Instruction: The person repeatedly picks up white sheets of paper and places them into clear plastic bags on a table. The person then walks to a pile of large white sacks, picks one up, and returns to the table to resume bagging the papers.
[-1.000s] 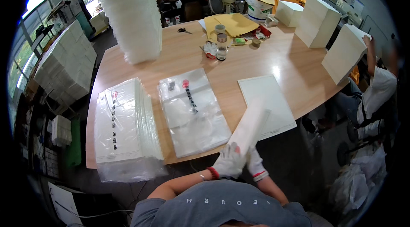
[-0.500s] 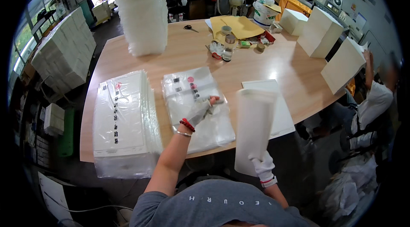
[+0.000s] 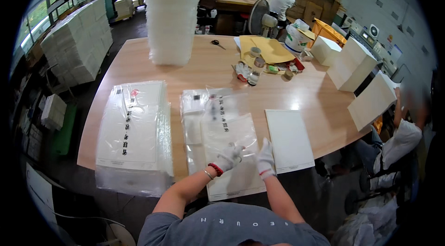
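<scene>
Paper sheaf (image 3: 242,179) between two gloved hands

It lies over or partly inside clear plastic bags (image 3: 192,130); my feed won't show which. My left hand (image 3: 230,157) curls its fingers loosely on top, perhaps to steady it; any grip is unclear. My right hand (image 3: 265,159) stretches straight fingers along its right edge, probably keeping it aligned.

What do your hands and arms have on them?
My left hand and right hand wear white gloves, with a red line on the right cuff. My left wrist has a red bracelet and silvery bangle. My grey sleeves are short.
</scene>
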Action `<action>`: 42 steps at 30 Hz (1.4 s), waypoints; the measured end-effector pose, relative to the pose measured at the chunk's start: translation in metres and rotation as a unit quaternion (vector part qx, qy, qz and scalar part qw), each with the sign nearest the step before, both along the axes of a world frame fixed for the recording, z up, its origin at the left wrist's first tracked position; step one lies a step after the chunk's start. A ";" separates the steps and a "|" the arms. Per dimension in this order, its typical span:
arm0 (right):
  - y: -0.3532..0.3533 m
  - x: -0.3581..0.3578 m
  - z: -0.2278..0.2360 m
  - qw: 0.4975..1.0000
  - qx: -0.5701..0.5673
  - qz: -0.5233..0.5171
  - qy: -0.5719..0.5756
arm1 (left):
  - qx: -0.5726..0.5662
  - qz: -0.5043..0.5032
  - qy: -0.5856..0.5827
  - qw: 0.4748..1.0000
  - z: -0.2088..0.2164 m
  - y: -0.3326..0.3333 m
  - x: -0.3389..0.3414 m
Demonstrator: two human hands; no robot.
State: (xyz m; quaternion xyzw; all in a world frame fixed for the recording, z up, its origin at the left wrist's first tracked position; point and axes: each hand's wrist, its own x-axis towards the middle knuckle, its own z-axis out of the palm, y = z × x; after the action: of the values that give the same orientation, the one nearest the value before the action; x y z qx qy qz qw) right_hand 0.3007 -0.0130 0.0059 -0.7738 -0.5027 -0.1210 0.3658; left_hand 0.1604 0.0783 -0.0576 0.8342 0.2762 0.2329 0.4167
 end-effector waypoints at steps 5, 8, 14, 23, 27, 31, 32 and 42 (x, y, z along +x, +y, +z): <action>0.051 0.061 -0.052 0.932 -0.333 0.023 0.140 | 0.313 0.200 0.055 0.927 0.019 0.016 -0.046; 0.035 0.074 -0.075 0.942 -0.307 0.068 0.117 | 0.128 0.313 0.133 0.931 0.021 0.034 -0.078; -0.018 0.036 -0.074 0.920 -0.216 0.228 0.235 | 0.041 0.285 0.097 0.953 0.003 -0.012 -0.124; -0.128 -0.033 0.023 0.892 -0.366 0.182 0.191 | -0.057 0.192 0.145 0.969 0.078 -0.142 -0.181; -0.180 -0.052 0.039 0.890 -0.376 0.195 0.169 | -0.198 0.081 0.045 0.976 0.086 -0.171 -0.201; -0.174 -0.046 0.034 0.918 -0.306 0.166 0.190 | -0.121 0.286 0.046 0.949 0.074 -0.148 -0.182; -0.173 -0.049 0.054 0.917 -0.287 0.123 0.248 | -0.159 0.259 0.022 0.953 0.080 -0.154 -0.189; -0.126 -0.079 0.011 0.636 -0.057 0.187 0.747 | 0.130 0.079 -0.065 0.986 0.203 -0.126 -0.180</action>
State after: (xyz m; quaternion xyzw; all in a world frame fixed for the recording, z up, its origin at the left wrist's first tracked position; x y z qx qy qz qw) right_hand 0.2215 -0.1387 0.0165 -0.5094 -0.1978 0.5982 0.5862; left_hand -0.0195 -0.0481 0.1454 0.8398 0.2806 0.3527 0.3027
